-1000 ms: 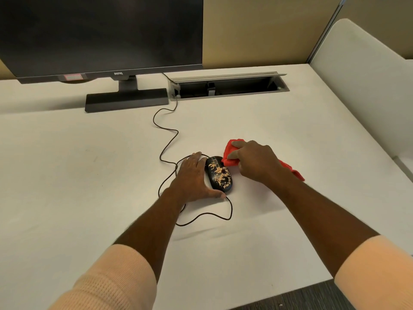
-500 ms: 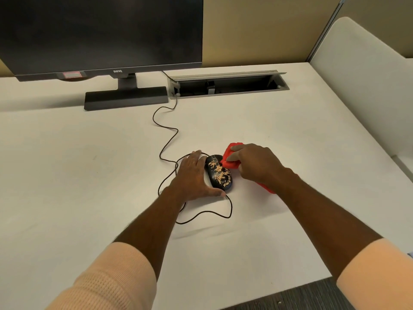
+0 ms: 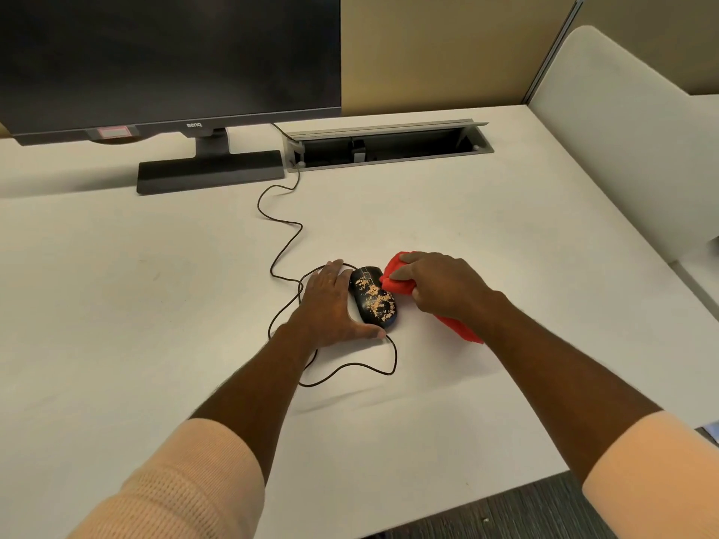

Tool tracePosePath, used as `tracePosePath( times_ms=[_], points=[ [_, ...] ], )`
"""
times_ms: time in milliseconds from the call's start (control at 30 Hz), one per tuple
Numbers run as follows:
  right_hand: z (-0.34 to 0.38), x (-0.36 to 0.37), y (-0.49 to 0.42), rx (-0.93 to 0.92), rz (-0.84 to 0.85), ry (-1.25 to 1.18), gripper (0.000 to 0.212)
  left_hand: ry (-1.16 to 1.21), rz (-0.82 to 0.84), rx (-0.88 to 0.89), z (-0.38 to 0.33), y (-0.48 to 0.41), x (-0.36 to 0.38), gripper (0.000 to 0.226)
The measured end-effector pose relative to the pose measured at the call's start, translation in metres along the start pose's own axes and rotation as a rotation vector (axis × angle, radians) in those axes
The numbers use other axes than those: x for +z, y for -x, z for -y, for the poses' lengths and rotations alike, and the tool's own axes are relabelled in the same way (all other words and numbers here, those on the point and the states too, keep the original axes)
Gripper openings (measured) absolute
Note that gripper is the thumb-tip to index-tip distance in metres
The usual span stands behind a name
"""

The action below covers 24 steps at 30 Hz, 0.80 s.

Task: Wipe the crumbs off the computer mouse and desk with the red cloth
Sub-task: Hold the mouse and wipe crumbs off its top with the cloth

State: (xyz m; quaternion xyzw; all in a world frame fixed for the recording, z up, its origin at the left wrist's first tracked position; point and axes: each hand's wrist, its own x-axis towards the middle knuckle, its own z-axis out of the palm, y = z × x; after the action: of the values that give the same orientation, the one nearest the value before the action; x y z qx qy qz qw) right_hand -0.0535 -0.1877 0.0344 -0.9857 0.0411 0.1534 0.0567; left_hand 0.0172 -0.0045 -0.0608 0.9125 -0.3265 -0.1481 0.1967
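Observation:
A black computer mouse [image 3: 374, 297] lies in the middle of the white desk [image 3: 155, 289], its top covered with tan crumbs. My left hand [image 3: 330, 309] rests flat on the desk against the mouse's left side, thumb curled around its near end. My right hand [image 3: 443, 289] is bunched on the red cloth [image 3: 397, 280], which touches the mouse's upper right edge. A tail of the cloth sticks out under my right wrist.
The mouse cable [image 3: 280, 243] loops around my left hand and runs back to an open cable tray [image 3: 389, 147] in the desk. A dark monitor [image 3: 167, 56] on a flat stand [image 3: 210, 175] stands at the back left. A white partition [image 3: 630, 134] borders the right.
My right hand has drawn the red cloth in closer against the mouse's right side, and the cloth's tail has bunched under my wrist. My left hand has stayed put.

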Motion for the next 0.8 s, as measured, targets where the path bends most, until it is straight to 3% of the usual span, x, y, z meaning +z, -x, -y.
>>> tracePosePath(
  times_ms=[267,500,800],
  points=[
    [0.005,-0.002,-0.003,0.013,-0.082,0.004,0.056,-0.009,0.005,0.0,0.0,0.0,0.0,0.128],
    [0.007,0.001,0.001,-0.043,-0.007,0.019,0.052,0.016,0.0,0.008,0.003,-0.001,0.003,0.129],
    [0.002,-0.007,-0.001,0.01,-0.048,0.032,0.055,0.01,0.0,-0.003,0.002,-0.001,0.002,0.138]
  ],
)
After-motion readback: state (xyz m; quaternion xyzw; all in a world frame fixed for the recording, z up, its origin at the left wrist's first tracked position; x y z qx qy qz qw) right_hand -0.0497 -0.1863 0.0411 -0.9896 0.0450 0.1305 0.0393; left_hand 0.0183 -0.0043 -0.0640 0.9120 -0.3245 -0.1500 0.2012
